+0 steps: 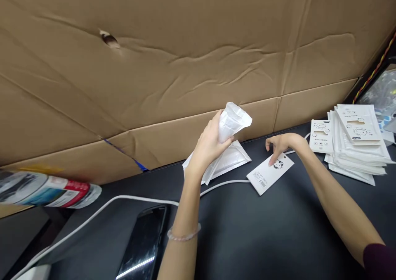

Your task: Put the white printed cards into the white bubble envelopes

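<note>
In the head view, my left hand (208, 141) is wrapped round a white padded envelope (233, 119), raised above the desk and bent in its grip. Below it, more white padded envelopes (232, 161) lie on the desk against the cardboard. My right hand (283, 145) hovers over a flat white box (269, 174) with a cartoon cat print and a barcode. Its thumb reaches down to the box's face, while the fingers are bent and apart from it, gripping nothing. The box rests on the black desk, across a white cable.
Brown cardboard (198, 53) stands along the back. At right is a stack of white envelopes (355, 148) with cartoon-printed cards (321, 145) beside and on it. A phone (144, 238), a white cable (123, 197) and a labelled plastic bottle (52, 189) are at left.
</note>
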Demonstrator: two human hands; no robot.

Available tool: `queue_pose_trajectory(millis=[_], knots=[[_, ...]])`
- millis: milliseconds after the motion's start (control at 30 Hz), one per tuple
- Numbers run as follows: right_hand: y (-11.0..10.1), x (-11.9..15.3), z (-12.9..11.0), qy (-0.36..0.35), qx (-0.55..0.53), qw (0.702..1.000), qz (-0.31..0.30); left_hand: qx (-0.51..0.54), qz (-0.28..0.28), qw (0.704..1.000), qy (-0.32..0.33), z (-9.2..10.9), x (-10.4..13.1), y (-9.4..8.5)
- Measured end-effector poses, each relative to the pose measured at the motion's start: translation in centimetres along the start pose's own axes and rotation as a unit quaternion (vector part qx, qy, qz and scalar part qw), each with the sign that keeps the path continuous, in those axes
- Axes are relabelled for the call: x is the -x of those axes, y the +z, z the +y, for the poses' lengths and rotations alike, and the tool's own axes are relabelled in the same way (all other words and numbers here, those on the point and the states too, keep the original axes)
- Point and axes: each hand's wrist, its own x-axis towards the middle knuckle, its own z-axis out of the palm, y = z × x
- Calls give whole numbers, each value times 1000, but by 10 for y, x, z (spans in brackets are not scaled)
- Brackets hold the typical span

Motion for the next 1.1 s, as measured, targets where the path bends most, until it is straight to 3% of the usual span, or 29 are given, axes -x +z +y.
queue_pose_trajectory(millis=[100, 200, 300, 433, 533, 800, 967, 1100], knots=[[-11, 14, -5, -35, -21, 998, -54, 1, -11, 1000, 14, -3, -1, 1], [-24, 40, -6, -146, -90, 983, -59, 5, -26, 999, 21, -7, 0, 1], [-34, 64, -2, -196, -168, 963, 74, 5, -44, 999, 21, -9, 0, 1], [-38, 76, -2, -172, -302, 886, 306, 19, -59, 997, 34, -8, -1, 2], [-38, 76, -8, -134, -326, 859, 372, 28, -60, 996, 54, -6, -2, 4], [-38, 81, -14, -110, -235, 914, 311, 39, -93, 995, 23, -6, -3, 8], [-38, 81, -12, -75, -232, 929, 277, 49, -120, 991, 25, -5, -3, 14], [-39, 82, -11, -59, -226, 934, 271, 137, -118, 983, 15, 4, -3, 17]])
